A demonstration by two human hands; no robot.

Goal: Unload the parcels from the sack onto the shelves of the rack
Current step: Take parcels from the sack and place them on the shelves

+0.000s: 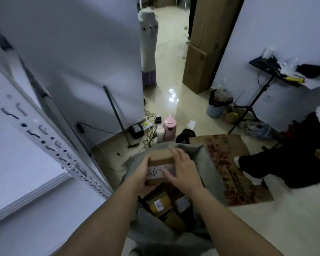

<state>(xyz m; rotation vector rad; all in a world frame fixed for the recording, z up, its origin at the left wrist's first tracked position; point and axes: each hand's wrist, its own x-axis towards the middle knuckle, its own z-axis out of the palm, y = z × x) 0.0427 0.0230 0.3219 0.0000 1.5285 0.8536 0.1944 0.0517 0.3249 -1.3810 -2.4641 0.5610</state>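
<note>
A grey sack (208, 170) stands open on the floor in front of me, with several cardboard parcels (160, 203) inside. Above its mouth I hold a small brown parcel (161, 157) with a white label marked "6-". My left hand (139, 175) grips its left side, fingers curled under it. My right hand (183, 169) lies on its right side and top with the fingers spread and fairly straight. The white metal rack (44, 143) stands at my left, its perforated upright and a white shelf edge close by.
A person in dark trousers (284, 163) sits at the right, one foot on a patterned cardboard sheet (235, 163). A pink kettle (169, 129), cables and a charger lie by the wall ahead. Behind these are a bin (217, 106), a tripod stand and tall boxes (201, 52).
</note>
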